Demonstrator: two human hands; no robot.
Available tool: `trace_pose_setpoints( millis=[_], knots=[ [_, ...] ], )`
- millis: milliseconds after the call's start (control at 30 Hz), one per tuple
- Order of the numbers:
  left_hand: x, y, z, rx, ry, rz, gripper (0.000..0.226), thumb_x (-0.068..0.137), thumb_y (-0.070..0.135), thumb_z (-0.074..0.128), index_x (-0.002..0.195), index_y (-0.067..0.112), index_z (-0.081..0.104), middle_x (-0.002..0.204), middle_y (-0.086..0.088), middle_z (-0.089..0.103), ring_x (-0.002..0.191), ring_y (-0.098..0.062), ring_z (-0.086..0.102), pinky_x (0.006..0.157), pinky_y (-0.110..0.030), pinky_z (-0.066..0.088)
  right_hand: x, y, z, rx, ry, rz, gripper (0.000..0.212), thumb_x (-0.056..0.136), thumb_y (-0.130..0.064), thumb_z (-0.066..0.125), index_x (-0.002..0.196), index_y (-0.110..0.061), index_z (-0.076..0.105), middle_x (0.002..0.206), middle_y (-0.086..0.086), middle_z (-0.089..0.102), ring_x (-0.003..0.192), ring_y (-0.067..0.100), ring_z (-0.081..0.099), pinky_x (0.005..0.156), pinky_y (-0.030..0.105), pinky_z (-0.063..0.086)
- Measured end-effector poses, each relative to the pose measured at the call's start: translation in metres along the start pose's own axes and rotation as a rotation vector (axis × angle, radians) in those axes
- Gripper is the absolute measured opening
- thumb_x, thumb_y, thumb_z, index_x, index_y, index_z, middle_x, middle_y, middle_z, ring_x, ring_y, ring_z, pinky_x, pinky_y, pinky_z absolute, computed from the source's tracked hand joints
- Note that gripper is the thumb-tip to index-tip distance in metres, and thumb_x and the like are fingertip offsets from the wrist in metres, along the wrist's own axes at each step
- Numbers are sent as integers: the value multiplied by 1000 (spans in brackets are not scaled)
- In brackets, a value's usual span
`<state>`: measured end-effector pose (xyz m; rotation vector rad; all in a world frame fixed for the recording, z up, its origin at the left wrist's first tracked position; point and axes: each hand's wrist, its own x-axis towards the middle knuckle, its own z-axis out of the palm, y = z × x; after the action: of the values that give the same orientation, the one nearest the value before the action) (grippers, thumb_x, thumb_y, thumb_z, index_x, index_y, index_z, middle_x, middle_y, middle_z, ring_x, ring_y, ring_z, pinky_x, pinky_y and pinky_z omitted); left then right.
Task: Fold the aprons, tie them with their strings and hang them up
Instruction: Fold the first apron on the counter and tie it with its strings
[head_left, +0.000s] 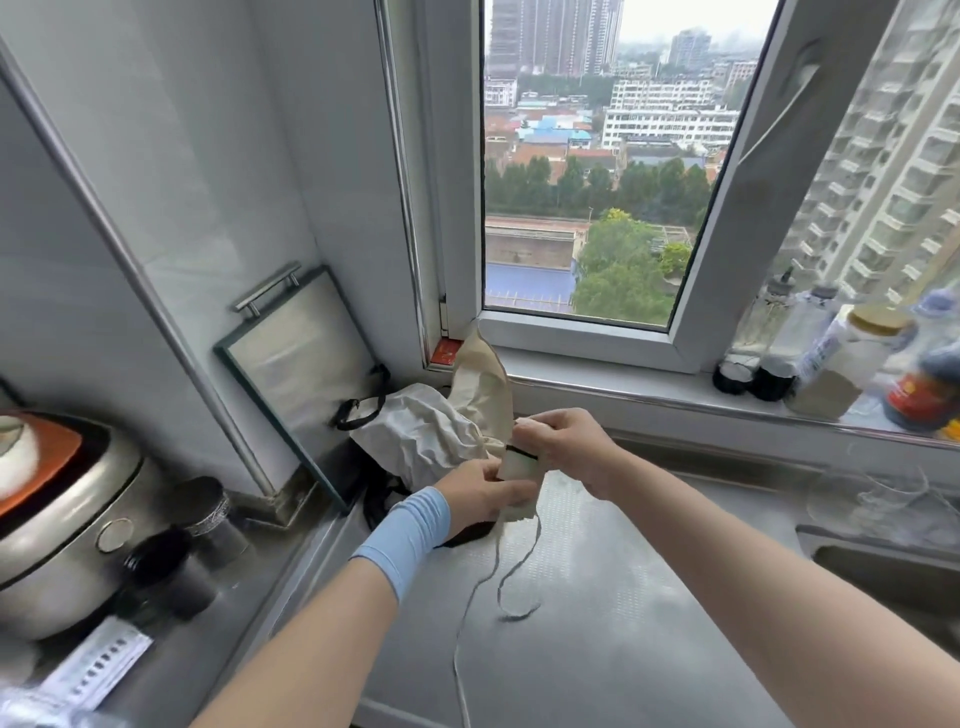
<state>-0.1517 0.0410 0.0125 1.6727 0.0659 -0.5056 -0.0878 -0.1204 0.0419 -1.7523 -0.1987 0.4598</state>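
A small folded cream apron bundle with a dark edge is held above the steel counter. My left hand grips its lower part. My right hand pinches its top. A thin pale string hangs from the bundle and loops down onto the counter toward the front edge. Behind the hands, a crumpled cream apron with black straps lies in the corner, and one part of it stands up against the window frame.
A framed board with a handle leans on the left wall. A rice cooker and dark jars sit at the left. Bottles and jars line the window sill. Clear glasses and a sink are on the right.
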Motion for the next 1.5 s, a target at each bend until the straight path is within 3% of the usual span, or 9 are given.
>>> trace_pose_setpoints(
  millis=[267,467,600,700,833,967,1133,1333,1500],
  knots=[
    [8,25,23,64,131,6,31,87,19,68,113,3,61,80,-1,60,64,-6,57,49,-12,45,9,1,-20,169,-73,12,36,75,-11,85,107,-3,72,102,20,73,94,33,72,83,48,59],
    [12,43,30,-30,156,-25,49,88,45,59,117,6,63,104,-16,68,90,-21,64,88,-37,50,18,-3,-37,316,-116,-30,31,79,-7,81,108,-8,70,100,16,71,84,22,69,80,39,58],
    [16,51,31,-99,257,49,49,83,43,67,113,4,65,104,-22,69,95,-36,66,93,-48,50,16,8,-43,368,-377,169,45,95,-48,56,122,-12,66,108,12,71,92,24,67,85,39,52],
    [17,54,26,-128,322,55,39,88,32,68,115,5,63,106,-20,70,96,-36,67,94,-52,51,15,20,-55,244,-612,248,58,96,-56,44,116,-7,66,100,13,67,78,26,61,77,36,51],
    [14,53,9,-84,385,15,37,85,38,70,108,9,65,97,-8,74,91,-29,69,88,-46,54,23,14,-73,-185,-541,104,22,93,-34,64,94,-14,74,67,-1,46,52,12,28,49,26,23],
    [9,55,-2,-70,335,-39,34,88,38,67,105,9,68,102,-13,72,96,-31,67,94,-47,52,38,1,-79,-644,-427,-146,19,92,-33,63,86,-24,79,65,-1,51,55,14,36,48,26,31],
    [13,55,-8,374,310,-163,58,62,64,72,91,14,71,93,-4,73,88,-26,68,93,-46,53,46,-18,-76,-1021,-431,-366,20,95,-30,53,91,-31,72,96,-7,70,87,17,63,83,36,52],
    [22,56,1,697,370,-231,33,74,46,73,65,20,55,63,5,48,58,-13,45,61,-27,42,43,-42,-62,-1414,-398,-778,23,97,-15,50,106,-28,66,113,-6,48,79,23,58,61,32,37],
    [19,69,17,854,250,-172,13,78,34,71,87,26,65,71,11,55,76,-14,53,69,-28,46,40,-39,-54,-1469,-325,-917,17,99,-18,50,105,-27,62,96,-6,65,72,21,57,58,32,42]
  ],
)
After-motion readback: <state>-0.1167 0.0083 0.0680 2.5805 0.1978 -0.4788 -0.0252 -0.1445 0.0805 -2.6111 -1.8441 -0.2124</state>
